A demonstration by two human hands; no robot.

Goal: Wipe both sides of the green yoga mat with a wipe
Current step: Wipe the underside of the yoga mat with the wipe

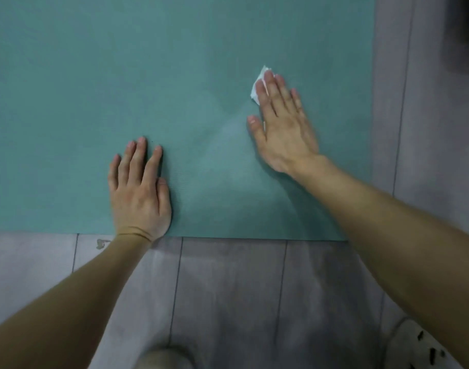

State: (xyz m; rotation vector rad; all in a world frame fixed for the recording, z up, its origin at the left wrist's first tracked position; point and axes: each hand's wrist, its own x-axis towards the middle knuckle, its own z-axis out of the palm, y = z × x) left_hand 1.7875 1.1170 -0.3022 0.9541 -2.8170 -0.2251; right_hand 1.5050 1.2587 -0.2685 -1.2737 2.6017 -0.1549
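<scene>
Right hand [282, 123] flat, pressing wipe [258, 87] onto mat [121, 75]; left hand [139, 193] spread flat on it.

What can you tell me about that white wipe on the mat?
The wipe is a small, white, crumpled piece, thin like tissue or cloth. It lies flat on the green yoga mat, towards its right side. The right hand presses it down with flat, spread fingers, covering most of it; only a corner and an edge peek out by the fingertips. Nothing else touches it.

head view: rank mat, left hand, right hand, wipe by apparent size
1. Green yoga mat, by far.
2. Left hand and right hand: look alike, no ranking.
3. Wipe, mostly hidden under the right fingers.
</scene>
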